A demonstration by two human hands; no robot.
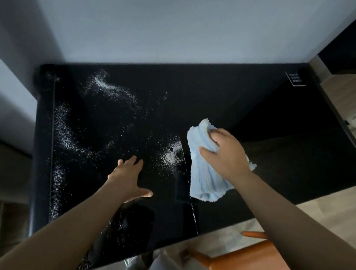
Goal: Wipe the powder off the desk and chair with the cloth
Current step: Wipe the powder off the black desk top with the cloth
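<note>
The right hand (223, 151) has its fingers curled into a bunched, fluffy light-blue cloth (204, 177), pressing it on the glossy black desk (268, 156), with the cloth's long side running from the near edge toward the wall. The left hand (130, 179) lies flat on the desk, fingers spread and holding nothing. The white powder (173, 156) lies wholly to the cloth's left, its closest heap just beside the cloth's left edge and between the hands, so a leftward sweep looks due; the orange chair (245, 268) waits below.
</note>
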